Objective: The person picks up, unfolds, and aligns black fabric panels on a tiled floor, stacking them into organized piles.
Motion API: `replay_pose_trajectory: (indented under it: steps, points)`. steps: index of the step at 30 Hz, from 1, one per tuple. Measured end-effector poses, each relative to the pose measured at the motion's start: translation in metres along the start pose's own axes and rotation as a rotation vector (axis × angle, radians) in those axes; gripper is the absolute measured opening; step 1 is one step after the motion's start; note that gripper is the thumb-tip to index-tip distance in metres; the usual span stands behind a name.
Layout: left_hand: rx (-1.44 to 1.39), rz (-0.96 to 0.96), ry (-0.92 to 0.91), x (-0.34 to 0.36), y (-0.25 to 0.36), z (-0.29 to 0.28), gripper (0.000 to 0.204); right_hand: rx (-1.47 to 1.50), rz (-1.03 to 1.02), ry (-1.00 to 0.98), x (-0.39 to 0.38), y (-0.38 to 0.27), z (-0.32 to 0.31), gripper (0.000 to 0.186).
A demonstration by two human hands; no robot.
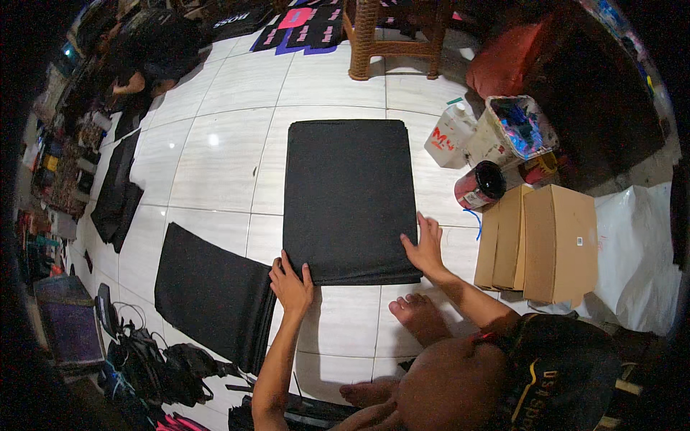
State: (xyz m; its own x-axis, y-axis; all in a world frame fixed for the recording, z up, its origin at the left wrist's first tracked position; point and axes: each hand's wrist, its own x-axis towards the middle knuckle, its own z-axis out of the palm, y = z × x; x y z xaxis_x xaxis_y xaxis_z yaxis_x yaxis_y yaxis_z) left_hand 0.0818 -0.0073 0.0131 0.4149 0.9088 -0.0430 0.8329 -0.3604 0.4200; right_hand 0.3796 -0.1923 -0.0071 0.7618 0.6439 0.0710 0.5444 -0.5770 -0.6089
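A stack of black rectangular fabric sheets lies flat on the white tiled floor in the middle of the head view. My left hand rests on its near left corner with fingers spread over the edge. My right hand presses flat against the near right edge of the stack, fingers apart. Neither hand grips anything. My bare feet sit on the tiles just below the stack.
Another black fabric pile lies to the left, a third further left. Cardboard boxes, a red-black can, a white jug and a paint-stained bucket stand right. A wicker stool is behind; another person sits far left.
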Motion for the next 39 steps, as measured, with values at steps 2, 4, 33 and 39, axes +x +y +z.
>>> replay_pose_trajectory:
  steps: [2,4,33,39]
  points:
    - [0.045,-0.024,0.004,0.001,-0.001,0.003,0.076,-0.021,-0.097,0.054,0.040,-0.001,0.002,0.076]
    - [0.054,-0.016,-0.016,0.003,0.006,0.001,0.076,-0.010,-0.146,0.091,0.088,0.003,0.007,0.073]
    - [-0.018,-0.074,-0.021,0.003,0.013,0.002,0.077,0.027,0.048,0.313,0.319,0.015,0.051,0.022]
    - [-0.007,-0.036,0.062,-0.001,0.009,0.004,0.073,0.057,-0.021,0.253,0.345,0.026,0.048,0.023]
